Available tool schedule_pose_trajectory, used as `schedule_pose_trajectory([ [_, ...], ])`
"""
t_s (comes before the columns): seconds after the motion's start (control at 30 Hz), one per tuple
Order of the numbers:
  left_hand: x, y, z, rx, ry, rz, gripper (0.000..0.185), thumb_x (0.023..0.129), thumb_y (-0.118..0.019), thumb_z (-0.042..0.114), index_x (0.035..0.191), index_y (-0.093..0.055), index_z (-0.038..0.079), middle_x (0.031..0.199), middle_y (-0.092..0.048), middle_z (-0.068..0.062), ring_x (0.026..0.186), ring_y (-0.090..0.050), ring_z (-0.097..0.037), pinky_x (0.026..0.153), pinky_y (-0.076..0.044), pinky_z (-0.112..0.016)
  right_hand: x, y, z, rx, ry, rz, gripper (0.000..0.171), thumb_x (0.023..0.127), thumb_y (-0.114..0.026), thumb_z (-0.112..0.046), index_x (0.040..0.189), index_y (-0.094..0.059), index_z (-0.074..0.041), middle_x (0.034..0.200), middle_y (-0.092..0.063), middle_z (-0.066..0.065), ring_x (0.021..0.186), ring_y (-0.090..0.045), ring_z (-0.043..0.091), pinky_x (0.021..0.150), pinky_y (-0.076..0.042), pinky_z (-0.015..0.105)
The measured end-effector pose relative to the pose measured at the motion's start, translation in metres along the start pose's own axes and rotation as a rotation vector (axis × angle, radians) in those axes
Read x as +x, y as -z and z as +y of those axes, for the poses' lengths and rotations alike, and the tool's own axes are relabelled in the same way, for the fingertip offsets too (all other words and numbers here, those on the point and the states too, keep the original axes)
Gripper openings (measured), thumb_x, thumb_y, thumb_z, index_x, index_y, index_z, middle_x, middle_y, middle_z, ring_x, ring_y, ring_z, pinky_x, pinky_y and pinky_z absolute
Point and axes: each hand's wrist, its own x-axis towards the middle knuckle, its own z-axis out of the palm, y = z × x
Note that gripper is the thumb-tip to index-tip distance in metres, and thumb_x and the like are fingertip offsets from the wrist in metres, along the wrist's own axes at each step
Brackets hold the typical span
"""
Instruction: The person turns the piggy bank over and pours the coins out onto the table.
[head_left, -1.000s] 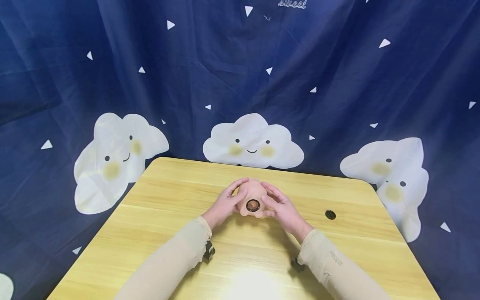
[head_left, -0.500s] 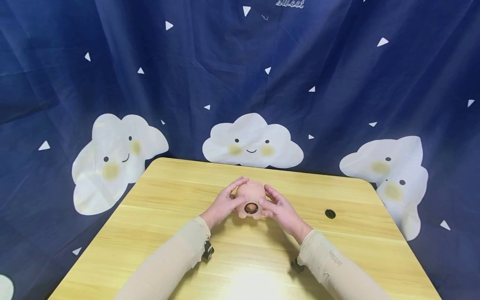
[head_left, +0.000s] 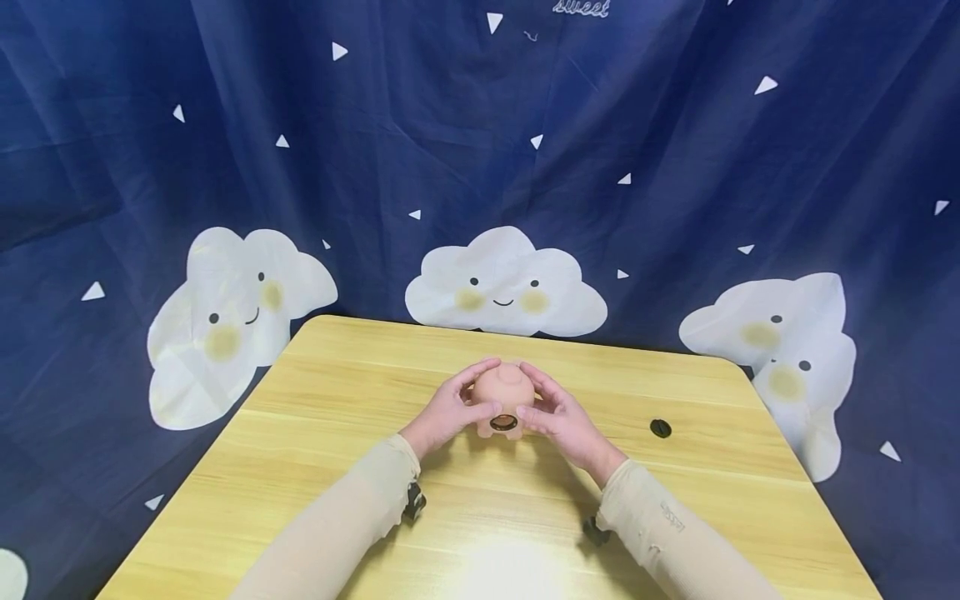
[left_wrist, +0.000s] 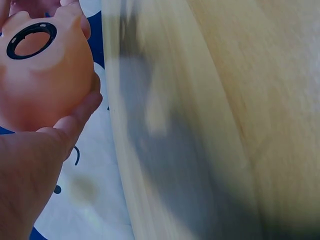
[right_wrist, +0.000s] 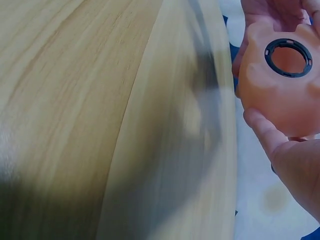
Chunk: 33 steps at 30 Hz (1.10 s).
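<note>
Both hands grip a round pink piggy bank (head_left: 501,390) above the middle of the table. My left hand (head_left: 450,410) wraps its left side, with the thumb on the near face. On the other side my right hand (head_left: 564,422) holds it the same way. Stubby feet and a round hole with a black rim (head_left: 503,422) show on the near, lower part. In the left wrist view the hole (left_wrist: 31,44) looks open, and so it does in the right wrist view (right_wrist: 288,58). Away to the right lies a small black round plug (head_left: 661,428).
The wooden table (head_left: 315,467) carries the plug and ends at a rounded far edge. Behind it hangs a dark blue curtain (head_left: 360,167) with white clouds and triangles. Dark wrist devices (head_left: 414,502) sit under the sleeves.
The piggy bank has been tilted back and forth; its holed side now faces lower and a round raised patch shows on top. Both thumbs have shifted toward the hole. The plug stays put.
</note>
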Motion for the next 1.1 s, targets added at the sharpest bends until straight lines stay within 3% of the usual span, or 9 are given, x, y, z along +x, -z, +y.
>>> schedule_pose_trajectory([
  [0.37, -0.0016, 0.0053, -0.0015, -0.033, -0.005, -0.06, 0.09, 0.086, -0.087, 0.005, 0.163, -0.045, 0.025, 0.163, -0.049, -0.006, 0.139, -0.058, -0.034, 0.109, -0.058, -0.041, 0.0005, 0.0011, -0.0007, -0.122, 0.01, 0.027, 0.092, 0.094, -0.081, -0.012, 0.169, -0.031, -0.024, 0.171, -0.038, 0.01, 0.151, -0.043, 0.038, 0.11, -0.052, 0.035],
  [0.5, -0.0031, 0.0074, -0.0001, -0.025, 0.001, -0.106, 0.094, 0.084, -0.088, 0.005, 0.164, -0.042, 0.023, 0.167, -0.046, -0.002, 0.147, -0.053, -0.032, 0.117, -0.052, -0.043, -0.0005, 0.0005, 0.0009, -0.16, 0.031, 0.027, 0.095, 0.091, -0.085, -0.01, 0.169, -0.031, -0.019, 0.171, -0.039, 0.008, 0.152, -0.043, 0.035, 0.116, -0.049, 0.038],
  [0.63, -0.0044, 0.008, 0.0022, -0.021, 0.007, -0.142, 0.096, 0.083, -0.089, 0.004, 0.165, -0.04, 0.02, 0.17, -0.042, 0.001, 0.157, -0.043, -0.027, 0.124, -0.045, -0.051, -0.0016, -0.0013, 0.0026, -0.159, 0.042, 0.024, 0.099, 0.089, -0.086, -0.007, 0.17, -0.029, -0.017, 0.17, -0.04, 0.007, 0.15, -0.043, 0.032, 0.114, -0.054, 0.035],
  [0.8, -0.005, 0.006, 0.0037, -0.013, -0.016, -0.132, 0.096, 0.082, -0.089, 0.002, 0.164, -0.042, 0.02, 0.172, -0.041, -0.002, 0.16, -0.037, -0.029, 0.13, -0.035, -0.056, -0.003, -0.0031, 0.0009, -0.146, 0.04, 0.028, 0.095, 0.091, -0.085, -0.011, 0.169, -0.031, -0.02, 0.168, -0.041, 0.008, 0.149, -0.042, 0.032, 0.111, -0.055, 0.03],
  [0.97, -0.0064, 0.0028, 0.0062, -0.024, -0.029, -0.131, 0.097, 0.08, -0.089, -0.001, 0.163, -0.043, 0.022, 0.172, -0.04, -0.004, 0.158, -0.038, -0.032, 0.119, -0.05, -0.052, -0.003, -0.0028, -0.0008, -0.172, 0.063, 0.043, 0.085, 0.095, -0.081, -0.015, 0.167, -0.034, -0.016, 0.167, -0.043, 0.013, 0.148, -0.043, 0.036, 0.108, -0.053, 0.028],
  [1.1, -0.007, 0.0018, 0.0065, -0.019, -0.027, -0.134, 0.097, 0.08, -0.089, -0.001, 0.162, -0.045, 0.025, 0.174, -0.035, 0.0, 0.152, -0.045, -0.034, 0.111, -0.057, -0.045, -0.0031, -0.0021, -0.0004, -0.174, 0.079, 0.054, 0.087, 0.093, -0.083, -0.011, 0.166, -0.036, -0.014, 0.166, -0.044, 0.014, 0.144, -0.046, 0.032, 0.105, -0.056, 0.026],
])
